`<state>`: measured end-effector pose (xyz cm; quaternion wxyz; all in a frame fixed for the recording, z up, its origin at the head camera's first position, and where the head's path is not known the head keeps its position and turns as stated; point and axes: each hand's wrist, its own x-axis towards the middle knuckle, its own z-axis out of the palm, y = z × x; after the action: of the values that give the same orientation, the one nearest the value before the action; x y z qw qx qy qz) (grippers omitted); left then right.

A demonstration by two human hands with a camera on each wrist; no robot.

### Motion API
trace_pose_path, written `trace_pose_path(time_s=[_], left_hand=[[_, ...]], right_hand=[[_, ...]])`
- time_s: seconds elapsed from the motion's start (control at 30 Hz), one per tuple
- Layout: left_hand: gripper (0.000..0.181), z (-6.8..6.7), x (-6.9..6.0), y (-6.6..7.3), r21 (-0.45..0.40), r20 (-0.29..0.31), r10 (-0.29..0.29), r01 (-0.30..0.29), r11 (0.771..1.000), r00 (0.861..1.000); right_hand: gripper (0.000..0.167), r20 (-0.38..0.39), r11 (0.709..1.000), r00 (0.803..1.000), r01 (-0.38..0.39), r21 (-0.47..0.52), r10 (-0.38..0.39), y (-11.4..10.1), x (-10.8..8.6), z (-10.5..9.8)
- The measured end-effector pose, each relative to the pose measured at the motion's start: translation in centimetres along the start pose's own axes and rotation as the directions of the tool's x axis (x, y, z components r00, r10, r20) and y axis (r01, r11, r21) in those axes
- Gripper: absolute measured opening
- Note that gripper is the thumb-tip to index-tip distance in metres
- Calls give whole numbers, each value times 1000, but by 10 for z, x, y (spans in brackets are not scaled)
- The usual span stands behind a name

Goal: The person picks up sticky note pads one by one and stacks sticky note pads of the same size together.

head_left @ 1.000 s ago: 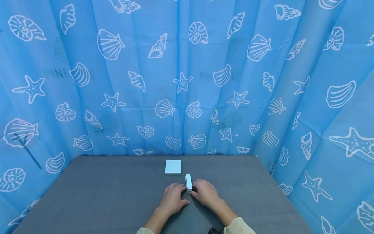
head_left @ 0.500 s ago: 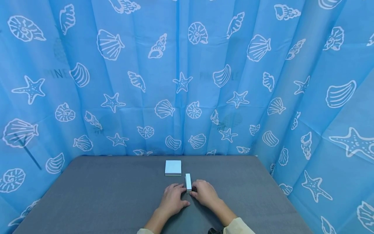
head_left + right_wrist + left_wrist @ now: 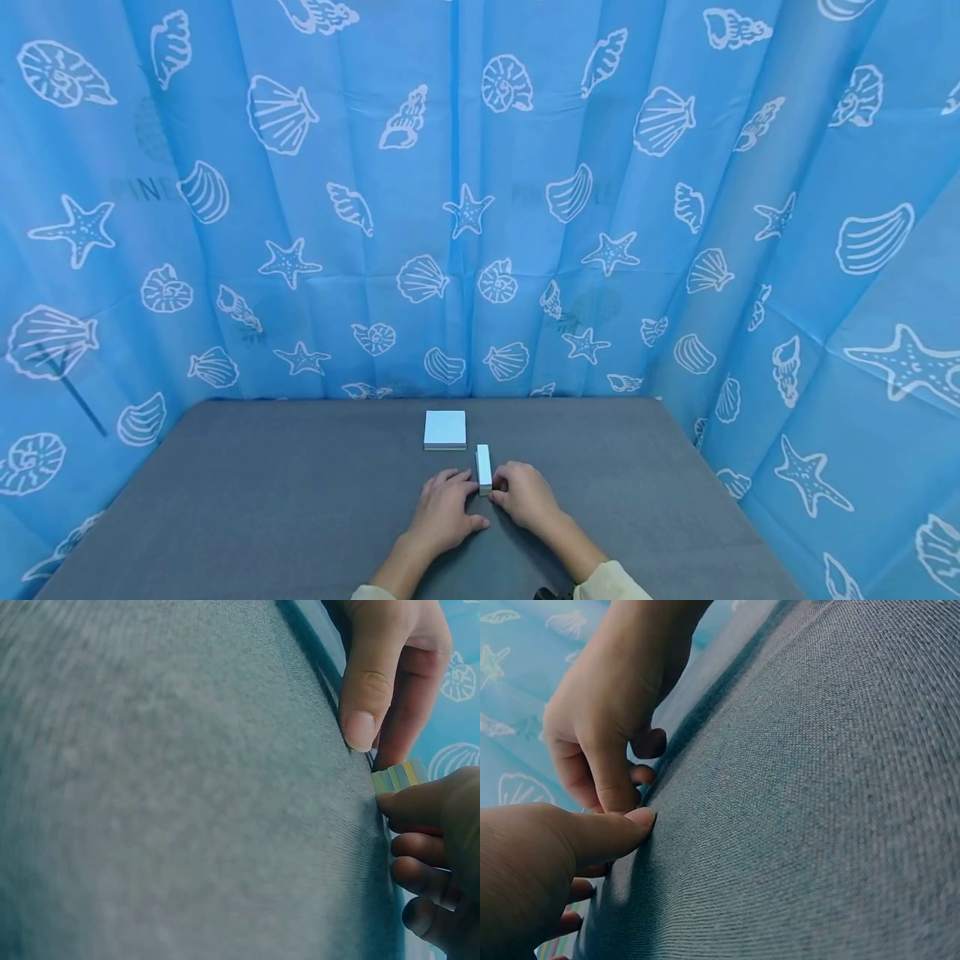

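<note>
On the grey cloth lies a narrow layered block [image 3: 483,468], white on top, with pale yellow and blue-green bands on its near end. Left of it, my left hand [image 3: 442,510] rests with fingers reaching to its side and the thumb apart on the cloth. My right hand [image 3: 527,498] has thumb and forefinger bent together at the near right corner of the block. The right wrist view shows the right thumb [image 3: 412,802] against the banded block [image 3: 400,776]; the other right fingers curl below. In the left wrist view, the hands hide the block.
A square white-topped pad [image 3: 445,428] lies just behind and left of the narrow block. Grey cloth covers the table [image 3: 285,500]. Blue curtains [image 3: 465,208] with shells and starfish hang behind and at the sides.
The near end of the narrow block has shifted very slightly left, so it stands a bit straighter. The right hand has moved only a little; the left hand stays almost still.
</note>
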<state>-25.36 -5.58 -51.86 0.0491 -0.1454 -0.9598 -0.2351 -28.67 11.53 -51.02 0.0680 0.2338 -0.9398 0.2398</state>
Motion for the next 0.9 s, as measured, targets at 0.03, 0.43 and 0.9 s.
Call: trace_pose_path(time_s=[0.03,0.43,0.9], left_hand=[[53,0,0,0,-2,-2,3,-3,1000,1000],[59,-15,-12,-22,-120,9,-7,8,993,1000],[69,-65,-60,-97,-62,-82,-88,84,995,993]], right_hand=[[10,0,1000,1000,-1,4,1,0,-1,0],[19,2,999,1000,-15,38,15,25,-22,-18],[40,-28,991,991,-133,-31,132,68,-60,-51]])
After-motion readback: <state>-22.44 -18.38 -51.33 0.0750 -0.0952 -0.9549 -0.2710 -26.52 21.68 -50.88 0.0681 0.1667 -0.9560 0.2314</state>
